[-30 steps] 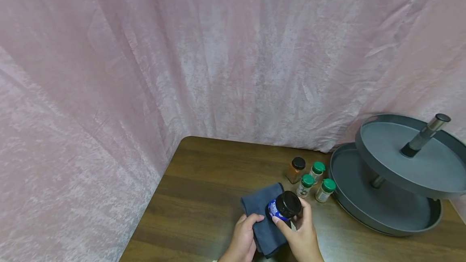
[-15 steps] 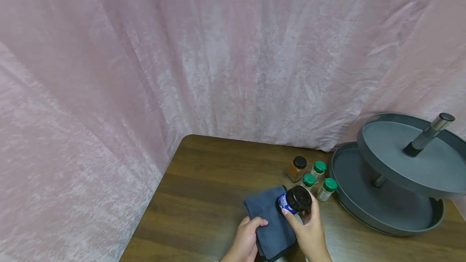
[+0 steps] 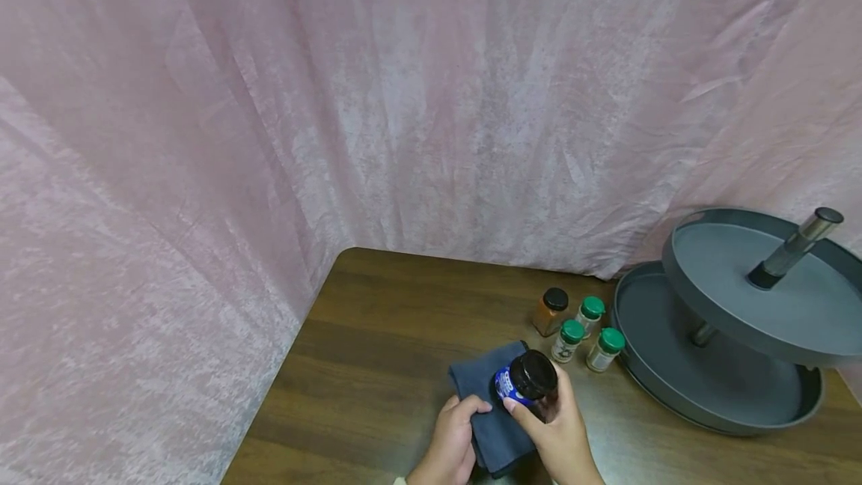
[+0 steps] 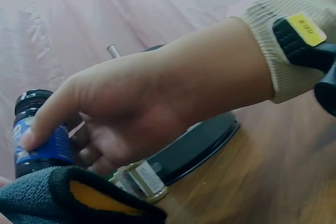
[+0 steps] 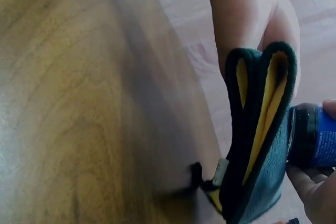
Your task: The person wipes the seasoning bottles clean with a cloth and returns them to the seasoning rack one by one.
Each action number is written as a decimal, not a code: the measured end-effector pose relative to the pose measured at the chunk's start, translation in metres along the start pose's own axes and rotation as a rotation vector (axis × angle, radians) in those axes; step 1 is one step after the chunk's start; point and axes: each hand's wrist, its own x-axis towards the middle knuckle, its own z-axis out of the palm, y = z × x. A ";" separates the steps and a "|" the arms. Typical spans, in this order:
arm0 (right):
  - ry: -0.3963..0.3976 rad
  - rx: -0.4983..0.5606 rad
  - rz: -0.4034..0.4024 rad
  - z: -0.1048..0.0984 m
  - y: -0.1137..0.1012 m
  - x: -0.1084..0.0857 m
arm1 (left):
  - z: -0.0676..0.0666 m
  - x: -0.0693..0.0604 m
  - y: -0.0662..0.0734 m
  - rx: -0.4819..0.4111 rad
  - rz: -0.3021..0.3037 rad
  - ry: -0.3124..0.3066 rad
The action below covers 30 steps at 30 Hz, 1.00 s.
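My right hand (image 3: pixel 560 431) grips a dark jar (image 3: pixel 532 375) with a black lid and a blue label. The jar tilts over a folded blue-grey cloth (image 3: pixel 494 429), which my left hand (image 3: pixel 453 436) pinches at its left edge, thumb on top. In the right wrist view the base of the jar (image 5: pixel 305 136) meets the face of the cloth (image 5: pixel 273 182), whose folds show a yellow inside. The left wrist view has the right thumb lying across the label of the jar (image 4: pixel 44 142), while the cloth (image 4: pixel 37 195) hides the jar's bottom.
Beyond the hands stand an orange-brown spice jar (image 3: pixel 551 314) with a black lid and three green-capped jars (image 3: pixel 566 343). At the right is a grey two-tier round tray (image 3: pixel 714 403) with a metal post. A pink curtain (image 3: pixel 431 96) hangs behind the wooden table (image 3: pixel 377 335).
The jar and right hand shifted right and up by half a second ago, then came back left and down over the cloth. The left hand keeps its hold with only slight movement.
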 end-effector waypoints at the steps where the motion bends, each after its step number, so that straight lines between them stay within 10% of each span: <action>1: -0.004 -0.010 -0.003 0.000 0.000 -0.001 | -0.001 0.001 0.002 -0.002 0.008 0.012; 11: 0.037 -0.031 -0.058 -0.008 0.007 0.004 | -0.002 -0.003 0.010 0.018 0.021 0.039; 21: 0.045 0.057 -0.077 -0.010 -0.002 0.007 | 0.007 -0.009 -0.004 0.027 -0.014 -0.104; 30: -0.023 -0.042 0.006 -0.005 -0.001 -0.004 | -0.002 0.000 -0.001 0.014 -0.031 -0.004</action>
